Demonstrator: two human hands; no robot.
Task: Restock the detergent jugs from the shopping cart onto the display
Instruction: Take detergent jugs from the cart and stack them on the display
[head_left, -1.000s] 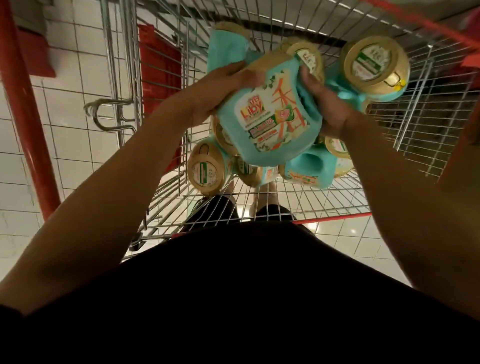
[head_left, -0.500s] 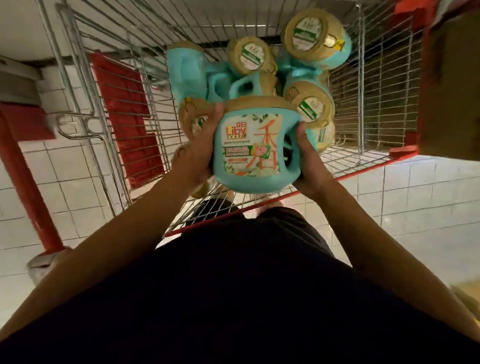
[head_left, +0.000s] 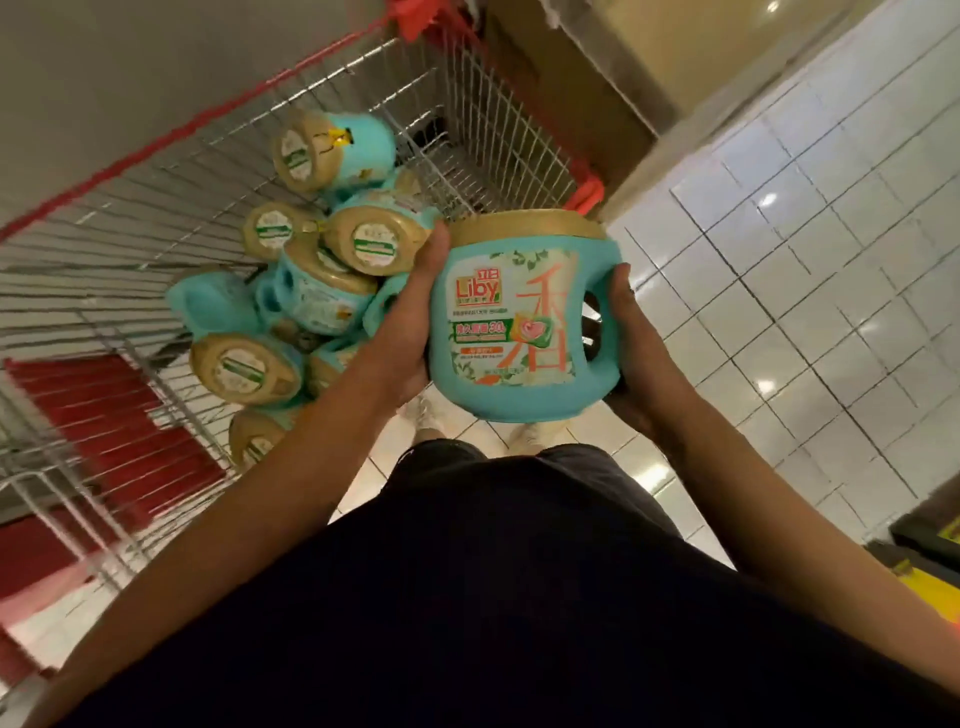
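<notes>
Watching the feed from my end: the person is holding 1 teal detergent jug upright in front of their waist, gold cap on top and label facing the camera, clear of the shopping cart and hanging over the tiled floor. It's taking 2 hands, which I'm guessing is because the thing is fat and probably heavy. The left hand is pressing flat against the plain side with the thumb running up toward the cap. The right hand is cupping the handle side and lower corner, so it's likely carrying most of the weight. Fingers on both are wrapping round the back where I can't see them. The other jugs are lying heaped on their sides in the cart, just to the left, at least 6 gold caps showing, so the restock is looking far from done to me. A cardboard box is sitting past the cart's far end. I'm not spotting the display anywhere in view, so I'm assuming the person is going to need to turn toward it, keeping the jug level and squeezed evenly so it isn't slipping out.
</notes>
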